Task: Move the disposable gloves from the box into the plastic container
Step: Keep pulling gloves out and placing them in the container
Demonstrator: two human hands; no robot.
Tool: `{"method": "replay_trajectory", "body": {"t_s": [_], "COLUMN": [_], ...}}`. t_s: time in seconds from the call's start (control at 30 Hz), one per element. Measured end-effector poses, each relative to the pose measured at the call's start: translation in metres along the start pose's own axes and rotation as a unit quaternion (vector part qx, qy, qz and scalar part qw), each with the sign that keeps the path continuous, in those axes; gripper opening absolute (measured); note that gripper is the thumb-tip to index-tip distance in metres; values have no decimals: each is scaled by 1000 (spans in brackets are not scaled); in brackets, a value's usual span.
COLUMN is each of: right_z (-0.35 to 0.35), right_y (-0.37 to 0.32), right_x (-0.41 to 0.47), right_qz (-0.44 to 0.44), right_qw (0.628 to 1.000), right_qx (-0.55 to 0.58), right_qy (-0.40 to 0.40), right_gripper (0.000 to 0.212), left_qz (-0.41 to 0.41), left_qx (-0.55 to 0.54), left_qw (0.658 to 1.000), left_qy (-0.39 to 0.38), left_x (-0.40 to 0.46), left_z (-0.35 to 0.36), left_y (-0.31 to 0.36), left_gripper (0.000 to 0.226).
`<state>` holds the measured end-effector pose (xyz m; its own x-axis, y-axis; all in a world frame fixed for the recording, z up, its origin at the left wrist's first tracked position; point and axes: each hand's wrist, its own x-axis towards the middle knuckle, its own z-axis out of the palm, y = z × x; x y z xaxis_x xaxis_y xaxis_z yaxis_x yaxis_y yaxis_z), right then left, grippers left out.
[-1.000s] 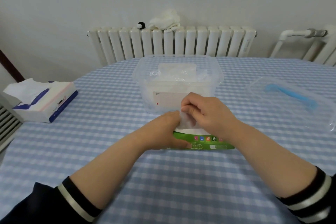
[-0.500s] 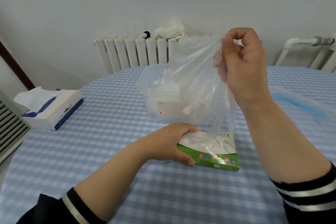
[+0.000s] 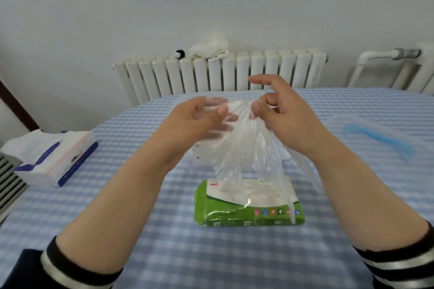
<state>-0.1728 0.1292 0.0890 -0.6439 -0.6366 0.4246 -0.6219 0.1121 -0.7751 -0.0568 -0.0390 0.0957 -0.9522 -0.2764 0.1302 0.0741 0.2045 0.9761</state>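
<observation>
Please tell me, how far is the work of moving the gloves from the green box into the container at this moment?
Done: one clear glove is pulled out of the green box. In hand: the left hand and right hand both pinch its top edge, held up above the box. Left: putting it into the plastic container, which is mostly hidden behind the glove. How many gloves remain cannot be seen.

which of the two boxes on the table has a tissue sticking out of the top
The white and blue tissue box at the table's left edge; a white tissue stands out of its top. The green glove box in front of the person has only clear plastic gloves trailing over it.
</observation>
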Motion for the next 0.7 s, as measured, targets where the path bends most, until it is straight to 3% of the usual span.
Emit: {"method": "replay_trajectory", "body": {"t_s": [0.07,0.1,0.3,0.4,0.5,0.6,0.7], "right_z": [-3,-5,-23,-37,-47,-51,-50], "right_y": [-1,-2,-2,0,2,18,34], "right_x": [1,1,0,1,3,10,16], "right_qz": [13,23,112,127,133,174,192], "right_qw": [1000,999,978,972,976,968,971], "right_qx": [-12,-17,-5,23,74,175,107], "right_qy": [-14,-27,-176,-196,-157,-45,89], "right_gripper": [42,48,80,75,70,58,48], "left_qz": [25,37,94,107,80,59,26], "left_qx": [71,94,180,234,231,197,178], "left_qw": [996,993,974,954,961,977,984], "left_qy": [49,56,-103,-155,-128,-63,3], "left_x": [9,12,25,29,37,48,65], "left_z": [4,5,-1,-6,-11,-17,-26], "left_y": [5,8,31,43,47,40,24], "left_gripper": [27,23,72,69,59,56,51]}}
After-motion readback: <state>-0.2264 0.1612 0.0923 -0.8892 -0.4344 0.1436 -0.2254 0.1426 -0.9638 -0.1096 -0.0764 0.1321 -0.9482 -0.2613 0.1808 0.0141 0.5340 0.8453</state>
